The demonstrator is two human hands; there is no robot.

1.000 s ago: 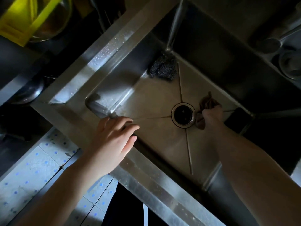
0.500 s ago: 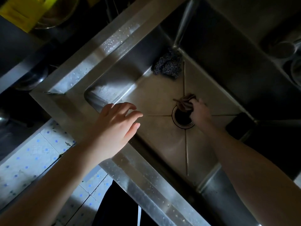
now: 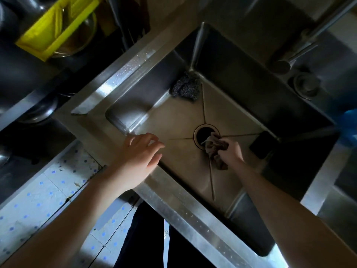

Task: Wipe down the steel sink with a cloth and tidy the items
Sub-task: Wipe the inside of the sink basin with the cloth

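The steel sink (image 3: 135,78) fills the middle of the head view, with a round drain (image 3: 203,133) in its floor. My right hand (image 3: 231,153) is down in the basin and grips a crumpled brown cloth (image 3: 214,149), which lies against the near right rim of the drain. My left hand (image 3: 139,161) rests over the sink's near left rim with fingers relaxed and holding nothing. A dark steel-wool scrubber (image 3: 185,87) sits in the far corner of the basin. A black rectangular item (image 3: 263,145) lies at the basin's right wall.
A faucet (image 3: 293,55) reaches over from the upper right, beside a round fitting (image 3: 305,85). A yellow rack with a metal bowl (image 3: 63,29) hangs at the upper left. Blue-dotted tiled floor (image 3: 38,200) lies below left. A blue object (image 3: 350,124) shows at the right edge.
My right hand has swept the cloth from the right of the drain, over its far side, and back to its near right rim. My left hand stayed on the rim.
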